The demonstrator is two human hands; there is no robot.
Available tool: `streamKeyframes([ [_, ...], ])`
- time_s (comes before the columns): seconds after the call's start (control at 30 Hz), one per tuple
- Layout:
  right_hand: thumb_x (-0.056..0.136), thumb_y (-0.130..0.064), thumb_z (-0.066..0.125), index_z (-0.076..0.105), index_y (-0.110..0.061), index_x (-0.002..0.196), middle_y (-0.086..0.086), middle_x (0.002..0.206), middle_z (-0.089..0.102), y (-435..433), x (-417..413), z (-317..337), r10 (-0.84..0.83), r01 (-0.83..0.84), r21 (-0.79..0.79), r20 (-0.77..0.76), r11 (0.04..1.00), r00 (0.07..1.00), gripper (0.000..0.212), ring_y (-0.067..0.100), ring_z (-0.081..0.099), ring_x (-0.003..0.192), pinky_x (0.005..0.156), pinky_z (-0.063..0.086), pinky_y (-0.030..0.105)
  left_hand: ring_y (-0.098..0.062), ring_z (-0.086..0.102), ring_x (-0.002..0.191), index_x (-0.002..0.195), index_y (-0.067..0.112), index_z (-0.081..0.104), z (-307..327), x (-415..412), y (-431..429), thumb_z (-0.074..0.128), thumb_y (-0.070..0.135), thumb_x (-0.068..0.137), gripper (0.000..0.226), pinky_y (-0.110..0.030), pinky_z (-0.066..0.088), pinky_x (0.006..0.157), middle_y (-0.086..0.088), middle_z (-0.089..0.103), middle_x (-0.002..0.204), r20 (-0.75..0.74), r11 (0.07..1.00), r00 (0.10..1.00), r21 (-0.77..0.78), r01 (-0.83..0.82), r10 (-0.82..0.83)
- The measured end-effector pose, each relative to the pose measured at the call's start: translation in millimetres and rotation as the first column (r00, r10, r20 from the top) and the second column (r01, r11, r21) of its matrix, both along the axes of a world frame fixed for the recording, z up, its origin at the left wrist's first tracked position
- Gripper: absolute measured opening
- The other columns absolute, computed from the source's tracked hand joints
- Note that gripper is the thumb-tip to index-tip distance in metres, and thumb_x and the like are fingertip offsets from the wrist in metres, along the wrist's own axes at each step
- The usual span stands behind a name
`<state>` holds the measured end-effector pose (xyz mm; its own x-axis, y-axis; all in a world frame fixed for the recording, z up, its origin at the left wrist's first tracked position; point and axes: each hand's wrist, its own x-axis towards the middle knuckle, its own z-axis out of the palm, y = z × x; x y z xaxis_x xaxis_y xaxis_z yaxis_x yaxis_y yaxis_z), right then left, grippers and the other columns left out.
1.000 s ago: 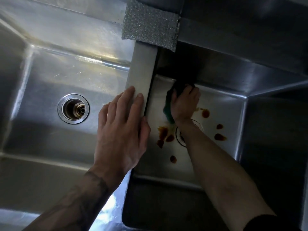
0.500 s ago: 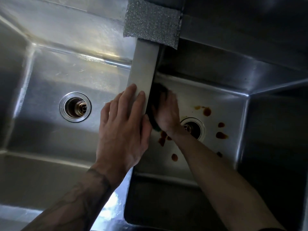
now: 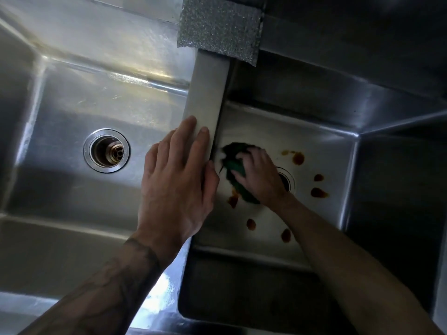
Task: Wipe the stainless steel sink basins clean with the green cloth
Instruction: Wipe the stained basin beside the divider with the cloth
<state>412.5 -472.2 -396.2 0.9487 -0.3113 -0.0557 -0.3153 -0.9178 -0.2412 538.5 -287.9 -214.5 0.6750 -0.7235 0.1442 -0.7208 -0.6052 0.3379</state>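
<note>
Right hand (image 3: 260, 176) grips green cloth (image 3: 232, 165) — left hand (image 3: 179, 180) flat on divider (image 3: 208, 93).

Two sink bowls (image 3: 72, 189) are sitting here, each showing one drain hole (image 3: 106, 150). Two hands (image 3: 176, 184) are showing, one green cloth (image 3: 233, 163), one grey pad (image 3: 220, 27), and six brown spots (image 3: 298, 157).

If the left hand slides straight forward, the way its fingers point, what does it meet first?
Probably the grey glittery rectangular pad lying across the far end of the steel divider under the left hand.
</note>
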Motion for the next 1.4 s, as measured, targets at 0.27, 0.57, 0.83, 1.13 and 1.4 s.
streamKeyframes([
  [0.27,0.097,-0.040,0.055,0.056,-0.003,0.126,0.021,0.122,0.055,44.1,21.0,4.5,-0.224,0.222,0.040,0.041,0.974,0.974,0.047,0.036,0.052,0.109,0.097,0.045,0.044,-0.040,0.055,0.128,0.143,0.005,0.058,-0.5,0.4,0.0,0.056,0.022,0.101,0.045,-0.050,0.042,0.105,-0.019,0.049,0.155,0.020,1.000,1.000,0.004,0.005,-0.006],
  [0.57,0.101,-0.041,0.051,0.058,-0.001,0.123,0.021,0.119,0.056,18.5,32.4,4.8,-0.593,0.594,-0.001,0.065,0.804,0.803,0.046,0.034,0.051,0.108,0.094,0.042,0.038,-0.041,0.055,0.129,0.143,0.004,0.057,-0.2,-0.2,-0.5,0.054,0.022,0.103,0.044,-0.051,0.042,0.105,-0.020,0.049,0.155,0.003,1.000,1.000,0.005,0.005,-0.005],
  [0.83,0.099,-0.042,0.054,0.058,-0.003,0.124,0.022,0.120,0.057,-2.7,6.5,-1.7,-0.238,0.237,-0.051,0.004,0.970,0.971,0.046,0.036,0.054,0.108,0.093,0.048,0.042,-0.042,0.055,0.129,0.144,0.005,0.057,0.2,-0.2,-0.3,0.053,0.024,0.103,0.045,-0.052,0.042,0.105,-0.020,0.049,0.155,-0.006,1.000,1.000,0.006,0.001,-0.001],
  [1.13,0.094,-0.040,0.059,0.059,-0.006,0.125,0.018,0.122,0.056,27.2,-7.1,0.4,0.139,-0.140,0.079,0.014,0.987,0.990,0.047,0.034,0.053,0.109,0.094,0.049,0.047,-0.042,0.055,0.129,0.144,0.005,0.056,1.6,0.5,-0.6,0.055,0.022,0.101,0.046,-0.052,0.042,0.105,-0.020,0.049,0.155,-0.021,1.000,1.000,-0.003,-0.001,0.001],
  [1.4,0.095,-0.036,0.059,0.057,-0.002,0.126,0.022,0.122,0.054,40.7,22.6,-0.3,-0.363,0.359,0.078,0.048,0.930,0.930,0.047,0.036,0.050,0.110,0.096,0.044,0.045,-0.041,0.056,0.128,0.143,0.005,0.057,1.5,-0.6,-1.0,0.057,0.022,0.100,0.046,-0.051,0.041,0.105,-0.019,0.049,0.155,-0.003,1.000,1.000,0.009,-0.002,0.002],
])
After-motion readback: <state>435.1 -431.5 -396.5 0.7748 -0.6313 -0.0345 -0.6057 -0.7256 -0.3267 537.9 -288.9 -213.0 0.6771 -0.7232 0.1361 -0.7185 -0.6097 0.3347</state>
